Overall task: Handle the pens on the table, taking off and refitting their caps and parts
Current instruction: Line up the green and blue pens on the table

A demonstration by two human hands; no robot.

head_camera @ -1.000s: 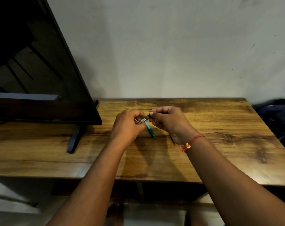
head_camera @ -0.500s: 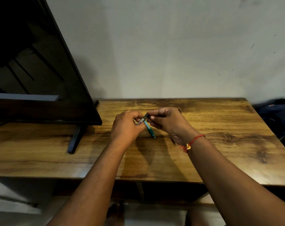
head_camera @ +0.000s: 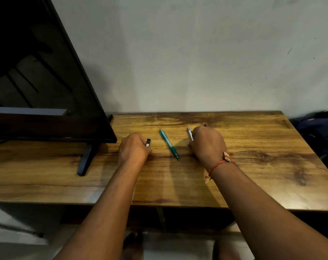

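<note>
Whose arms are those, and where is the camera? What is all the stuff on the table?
Those are a person's own two arms. The camera sits on their head and looks down, so you see what they see. The left hand pinches a small black piece, probably a pen part. The right hand curls over a pale pen, so most of that pen is hidden. Between the hands, a teal pen lies free on the wooden table. On the left, a dark screen stands on its foot. The right wrist wears a red thread.
</note>
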